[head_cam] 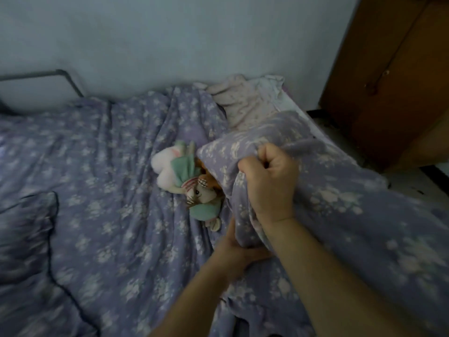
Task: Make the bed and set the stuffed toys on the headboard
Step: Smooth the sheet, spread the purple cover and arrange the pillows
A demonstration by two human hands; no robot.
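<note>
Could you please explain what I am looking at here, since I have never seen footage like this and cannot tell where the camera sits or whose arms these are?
There is no machine: a person wears one wide-angle camera on the head, looking forward and down, so the two bare arms entering from below are their own. The right hand has its fingers curled tightly round a bunched fold of the purple flowered blanket, lifting it. The left hand grips the same blanket lower down, partly hidden by the cloth. On the bed sheet, which has the same flowered print, lie stuffed toys in a small heap, partly tucked under the raised blanket. A pale cloth lies crumpled near the wall, a pillow at the left and a wooden wardrobe at the right.
</note>
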